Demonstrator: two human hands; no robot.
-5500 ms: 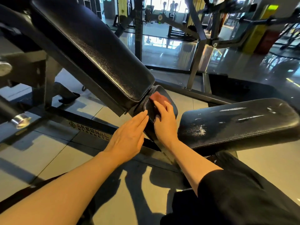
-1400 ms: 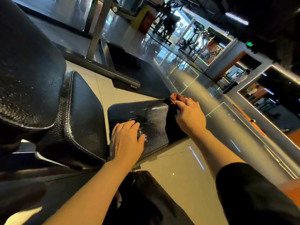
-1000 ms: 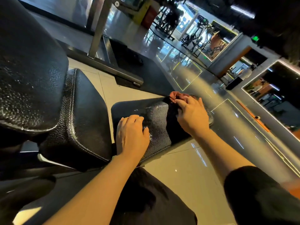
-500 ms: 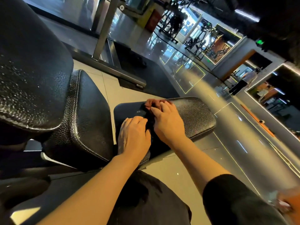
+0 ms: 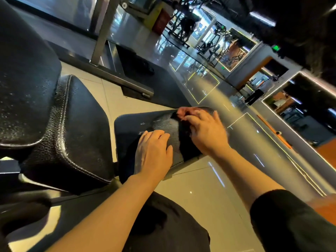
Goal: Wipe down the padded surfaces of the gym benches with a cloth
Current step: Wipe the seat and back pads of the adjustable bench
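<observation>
Cloth under right hand; left hand flat on seat pad.

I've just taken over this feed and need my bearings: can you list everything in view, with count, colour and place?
seat pad: one, black, centre, flat, with damp streaks on top.
cloth: one, dark, on the seat pad under the right hand.
lower back pad: one, black with pale stitching, left of the seat pad.
upper back pad: one, black, far left, tilted.
frame post: one, grey metal, top centre, rising from a floor rail.
floor: pale glossy tiles beneath the bench, darker further back.
exercise machines: several, dark, far background; count unclear.
left hand: one, lying flat on the seat pad's near end.
right hand: one, fingers curled on the cloth at the far end.
</observation>
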